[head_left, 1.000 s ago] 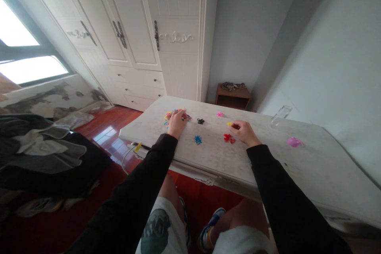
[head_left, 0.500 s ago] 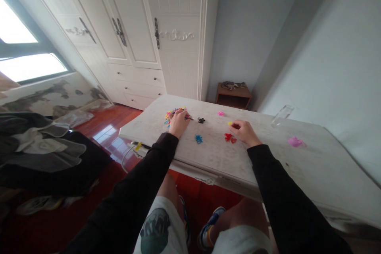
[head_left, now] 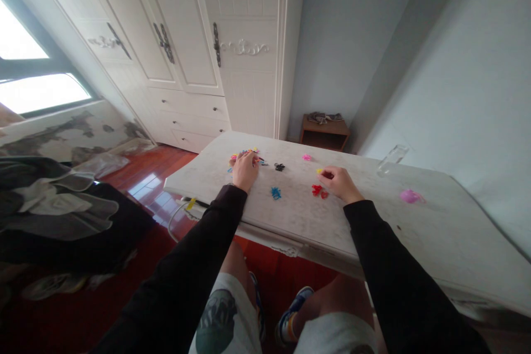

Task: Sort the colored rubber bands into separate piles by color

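Note:
At the table's left part, my left hand is bent down over a pile of small mixed-colour pieces, perhaps little clips or bands. Its fingers are curled and partly hidden, so what they grip is unclear. My right hand rests farther right with fingertips pinched together beside a few yellow pieces; anything between them is hidden. Below that hand lies a small red heap. Between my hands are a black heap, a blue heap and a pink heap.
On the pale table, a clear glass or plastic cylinder lies at the back right. A pink-purple object sits nearer the right. Behind stand a white wardrobe and a low brown cabinet. Dark cloth is heaped at left.
My left hand has shifted slightly left over the mixed pile, covering more of it. My right hand stays beside the yellow pieces.

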A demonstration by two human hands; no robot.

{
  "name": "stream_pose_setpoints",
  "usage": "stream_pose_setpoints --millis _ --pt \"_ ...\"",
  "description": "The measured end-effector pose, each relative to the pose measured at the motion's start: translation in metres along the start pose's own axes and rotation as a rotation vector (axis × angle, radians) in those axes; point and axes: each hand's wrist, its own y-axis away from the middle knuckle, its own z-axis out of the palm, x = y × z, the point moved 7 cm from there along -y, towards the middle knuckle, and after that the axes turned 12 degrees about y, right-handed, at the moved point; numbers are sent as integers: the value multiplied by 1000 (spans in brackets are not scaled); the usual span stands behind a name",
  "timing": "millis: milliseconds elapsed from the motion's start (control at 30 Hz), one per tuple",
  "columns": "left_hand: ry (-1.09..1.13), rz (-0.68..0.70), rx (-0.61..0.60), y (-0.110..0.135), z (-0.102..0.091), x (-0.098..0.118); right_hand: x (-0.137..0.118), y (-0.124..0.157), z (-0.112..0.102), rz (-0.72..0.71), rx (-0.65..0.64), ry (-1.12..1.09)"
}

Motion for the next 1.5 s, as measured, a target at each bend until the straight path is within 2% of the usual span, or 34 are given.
stream_pose_setpoints --millis 267,433,567,767,967,1200,1367,1500 --pt "-11 94 -14 -2 7 2 -1 0 1 1 -21 -16" --pt "89 237 -136 -5 26 1 -1 0 1 1 -18 -19" --pt "127 234 -141 -7 32 -7 -2 0 1 0 -18 -18" --pt "117 203 -103 -8 29 -11 0 1 3 6 -26 -25" --pt "176 163 5 -12 17 -9 1 1 3 6 -34 -18" --pt "180 167 53 -13 7 -4 -1 1 4 -6 -28 -14" --pt "329 171 43 -10 6 -1 -5 0 -2 -15 3 -6" --pt "408 252 -14 -5 10 10 -23 -5 -10 -93 85 38"
